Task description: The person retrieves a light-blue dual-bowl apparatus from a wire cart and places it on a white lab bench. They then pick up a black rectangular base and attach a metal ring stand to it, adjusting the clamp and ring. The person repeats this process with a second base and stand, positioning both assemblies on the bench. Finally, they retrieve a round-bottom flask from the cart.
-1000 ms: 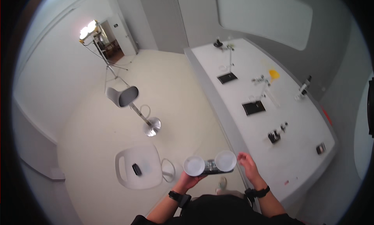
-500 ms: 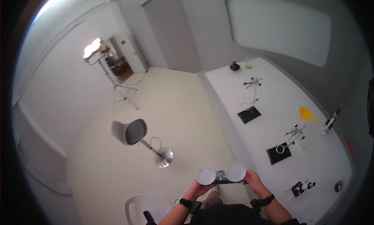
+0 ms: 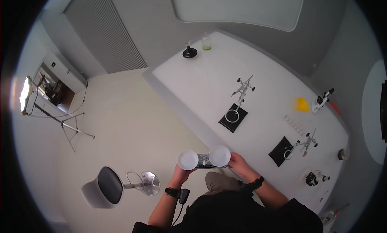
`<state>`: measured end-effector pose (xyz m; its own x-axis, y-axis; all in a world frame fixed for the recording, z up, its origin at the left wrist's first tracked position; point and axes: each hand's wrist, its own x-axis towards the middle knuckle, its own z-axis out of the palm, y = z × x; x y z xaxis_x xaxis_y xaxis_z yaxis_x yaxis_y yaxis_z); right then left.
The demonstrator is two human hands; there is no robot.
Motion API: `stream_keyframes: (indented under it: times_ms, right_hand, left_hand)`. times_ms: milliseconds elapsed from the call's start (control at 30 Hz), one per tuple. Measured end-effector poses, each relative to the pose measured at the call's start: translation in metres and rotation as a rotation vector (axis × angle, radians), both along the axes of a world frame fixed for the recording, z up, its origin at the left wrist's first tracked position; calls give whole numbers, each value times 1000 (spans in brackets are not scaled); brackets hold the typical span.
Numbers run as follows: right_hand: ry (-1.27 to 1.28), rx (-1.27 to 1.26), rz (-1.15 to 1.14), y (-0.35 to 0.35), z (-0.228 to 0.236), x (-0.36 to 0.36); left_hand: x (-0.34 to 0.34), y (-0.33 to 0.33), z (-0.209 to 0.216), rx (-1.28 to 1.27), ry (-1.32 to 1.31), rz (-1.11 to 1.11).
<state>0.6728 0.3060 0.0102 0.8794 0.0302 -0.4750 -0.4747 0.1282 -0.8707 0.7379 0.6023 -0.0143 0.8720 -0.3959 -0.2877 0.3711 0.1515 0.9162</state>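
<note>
Between my two hands is a small pan balance with a dark base (image 3: 204,160). A round white pan (image 3: 188,160) sits on its left side and another white pan (image 3: 219,156) on its right. My left hand (image 3: 182,174) grips the left end from below, its fingers partly hidden under the pan. At the opposite end, my right hand (image 3: 238,163) is closed on the edge of the base. The balance is held level in front of my body, by the near edge of the white table (image 3: 177,78).
On the table stand two ring stands with black bases (image 3: 234,118) (image 3: 281,151), two microscopes (image 3: 321,100) (image 3: 314,179), a yellow funnel (image 3: 302,105), a glass bottle (image 3: 206,42) and a round-based black object (image 3: 189,52). A swivel stool (image 3: 111,185) and a lamp tripod (image 3: 62,122) are on the floor at left.
My view has turned to the right, so the stool and lamp have slid left and more of the table shows. Both hands still hold the balance, which now appears further left and higher.
</note>
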Motion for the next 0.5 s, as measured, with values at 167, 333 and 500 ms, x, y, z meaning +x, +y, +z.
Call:
stream_keyframes:
  times_ms: [167, 333, 500]
  right_hand:
    - [-43, 14, -123, 32, -27, 102]
    - [-25, -56, -144, 49, -64, 203]
    - [-7, -171, -190, 55, -110, 284]
  left_hand:
    - [120, 24, -17, 177, -3, 9]
    - [247, 40, -44, 572, -14, 4]
    - [361, 45, -99, 757, -569, -201]
